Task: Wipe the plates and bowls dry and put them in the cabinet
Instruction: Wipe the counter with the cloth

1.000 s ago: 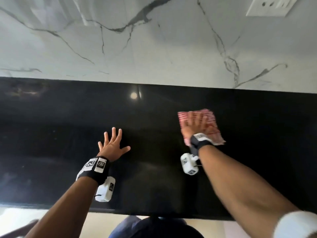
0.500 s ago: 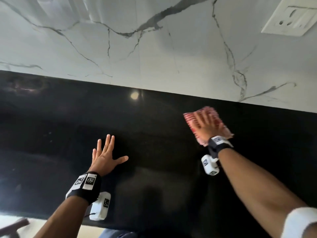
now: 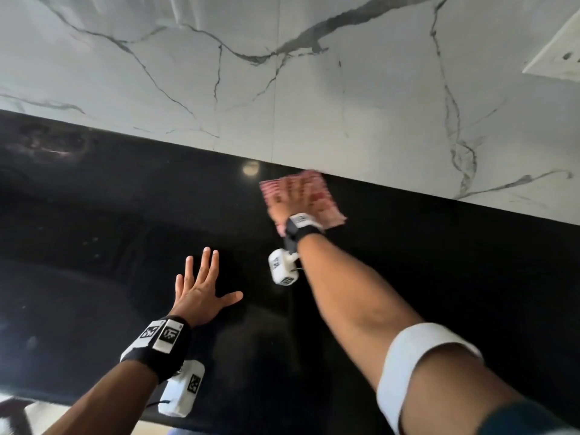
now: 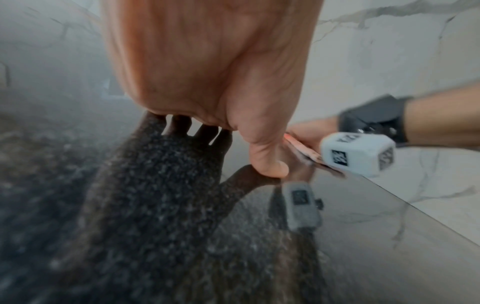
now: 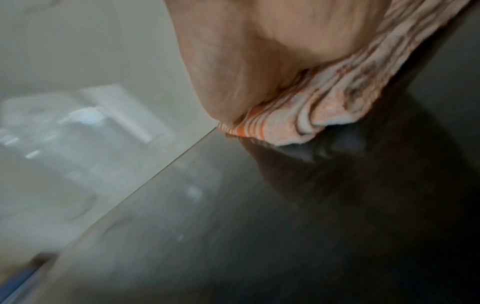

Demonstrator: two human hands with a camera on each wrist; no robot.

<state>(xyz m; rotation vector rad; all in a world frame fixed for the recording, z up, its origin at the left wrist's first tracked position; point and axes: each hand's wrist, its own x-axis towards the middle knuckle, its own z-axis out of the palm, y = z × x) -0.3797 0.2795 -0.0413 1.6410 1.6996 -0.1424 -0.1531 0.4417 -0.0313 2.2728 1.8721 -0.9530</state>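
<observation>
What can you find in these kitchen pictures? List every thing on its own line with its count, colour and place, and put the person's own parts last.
Cloth: one, red and white striped, flat on the countertop at its back edge, by the wall.
Countertop: one, glossy black, across the lower part of the head view.
Wall: one, white marble with grey veins, behind the countertop.
Socket plate: one, white, on the wall at upper right.
Wrist cameras: two, white, one strapped under each wrist.
Left hand: one, fingers spread, pressed flat on the countertop.
Right hand: one, fingers straight, pressing on the cloth.
No plates or bowls are in view.
</observation>
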